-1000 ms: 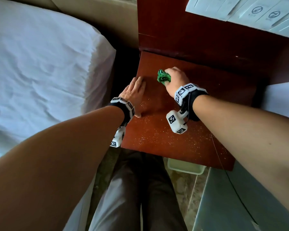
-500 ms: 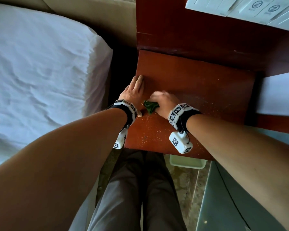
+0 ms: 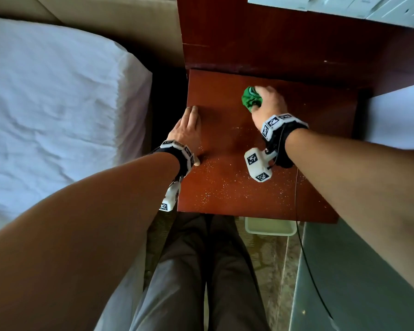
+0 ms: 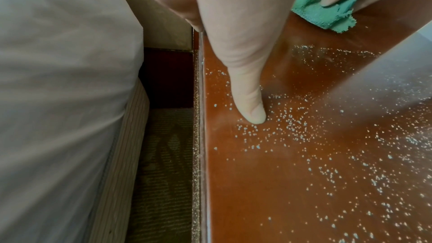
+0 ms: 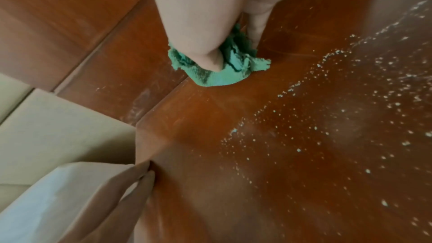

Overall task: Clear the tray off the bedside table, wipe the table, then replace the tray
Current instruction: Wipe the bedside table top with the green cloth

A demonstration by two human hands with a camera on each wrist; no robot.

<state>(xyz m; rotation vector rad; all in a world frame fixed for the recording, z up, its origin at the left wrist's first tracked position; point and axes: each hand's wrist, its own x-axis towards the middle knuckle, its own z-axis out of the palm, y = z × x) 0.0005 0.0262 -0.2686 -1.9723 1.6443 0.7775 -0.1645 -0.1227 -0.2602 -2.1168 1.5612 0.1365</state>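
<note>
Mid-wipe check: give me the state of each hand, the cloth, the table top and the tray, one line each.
Right hand: grips the cloth, pressing it on the table's far part.
Left hand: flat on the table's left edge, holds nothing.
Green cloth: bunched, on the wood.
Bedside table: near half speckled with white crumbs.
Tray: off the table, on the floor, partly hidden.

Bedroom: white-sheeted bed (image 3: pixel 53 103) beside a wooden bedside table (image 3: pixel 225 187).

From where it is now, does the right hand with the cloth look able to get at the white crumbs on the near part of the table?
Probably yes. The right hand grips the green cloth at the back of the bedside table; the crumbs lie on open wood nearer the person. The left hand rests flat along the left edge, off that path.
</note>
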